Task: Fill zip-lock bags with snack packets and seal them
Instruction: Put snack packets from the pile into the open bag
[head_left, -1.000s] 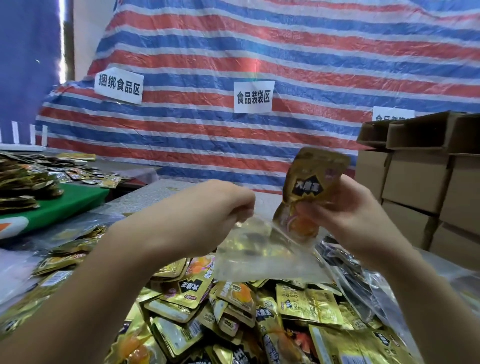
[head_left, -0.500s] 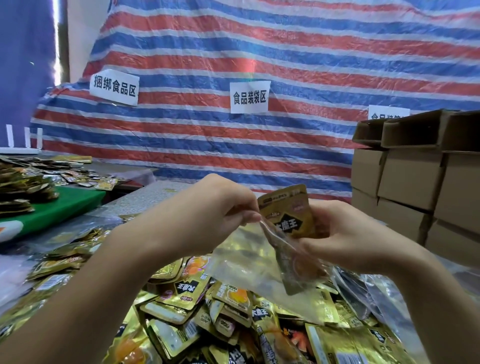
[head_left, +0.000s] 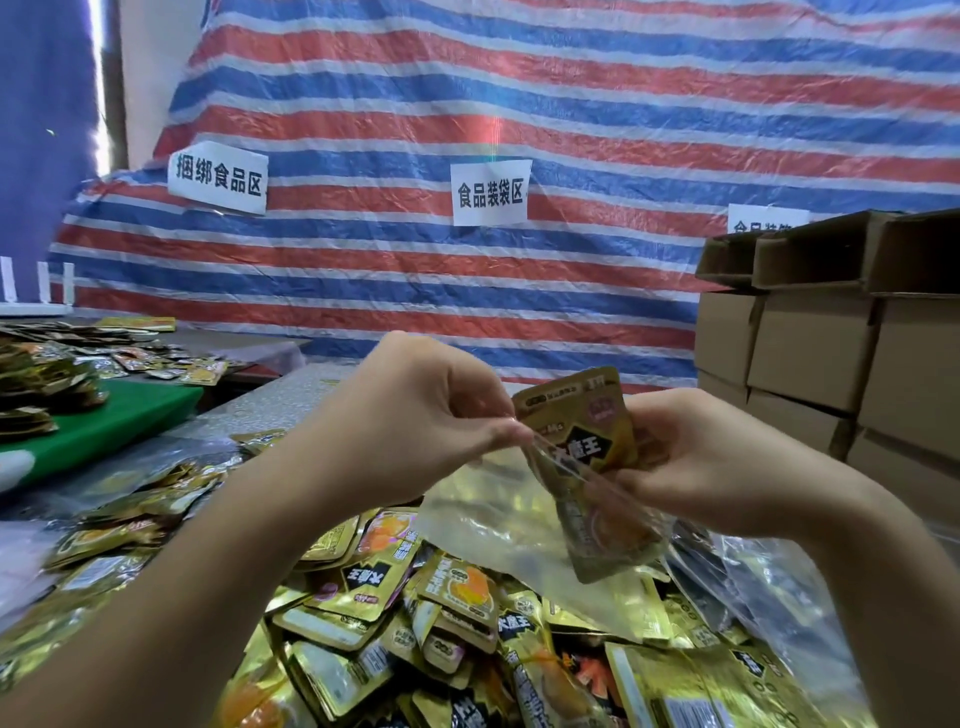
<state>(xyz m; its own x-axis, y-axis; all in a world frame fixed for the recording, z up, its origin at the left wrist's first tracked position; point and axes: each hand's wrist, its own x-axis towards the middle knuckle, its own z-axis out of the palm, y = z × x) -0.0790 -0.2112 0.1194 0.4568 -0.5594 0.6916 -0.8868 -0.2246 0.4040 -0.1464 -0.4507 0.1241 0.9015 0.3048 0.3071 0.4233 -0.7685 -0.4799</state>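
— What's in your hands?

— My left hand (head_left: 415, 415) pinches the mouth edge of a clear zip-lock bag (head_left: 498, 525), thumb and fingertips pressed together on the thin plastic. My right hand (head_left: 711, 462) has its fingers curled round a gold snack packet (head_left: 587, 457), which is tilted and stands partway inside the bag's opening.

— What does the packet look like?

— Shiny gold foil, a black lozenge with white characters across the middle, a small pink mark near the top, something orange printed lower down. Its lower half shows blurred through the plastic; its top sticks out above the bag's mouth.

— And the bag?

— Transparent, crinkled, hanging slack from my fingers above the heap of packets (head_left: 441, 623) on the table. Only this one packet is in it, as far as I can tell.

— Any other containers?

— Brown cardboard boxes (head_left: 831, 353) stacked at my right, the top ones open; I cannot see inside them.
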